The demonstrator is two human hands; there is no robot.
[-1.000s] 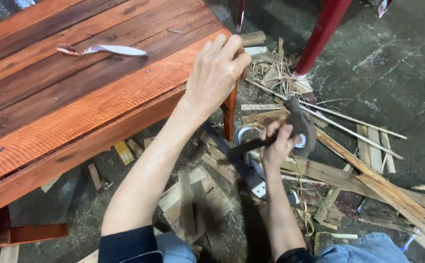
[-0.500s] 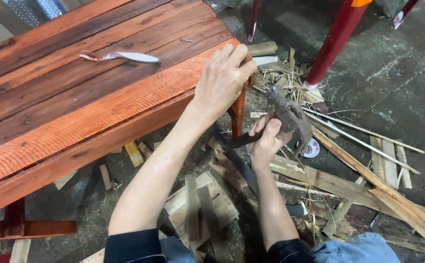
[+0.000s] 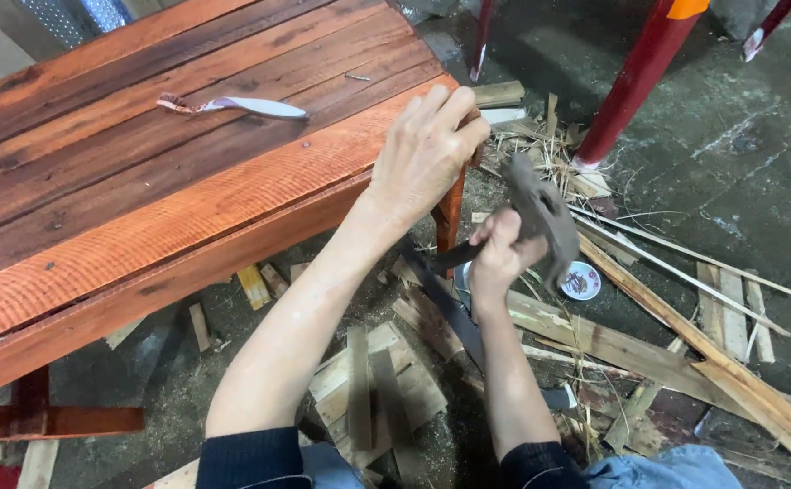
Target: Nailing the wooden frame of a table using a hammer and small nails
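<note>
Fingers (image 3: 504, 237) of the right hand (image 3: 497, 263) are wrapped tight around the dark handle of a grey-headed hammer (image 3: 540, 217), raised beside the corner of the reddish stained plank counter (image 3: 142, 217). The left hand (image 3: 422, 158) rests there, fingers curled, gripping nothing I can make out. A sound blow likely wants that hand kept aside. A white-handled brush (image 3: 250, 107) lies well apart; wood scraps (image 3: 649, 353) litter the floor.

A single head-worn camera looks steeply down from close above at the wooden table's (image 3: 187, 208) corner and the scrap-littered floor (image 3: 730, 181).
</note>
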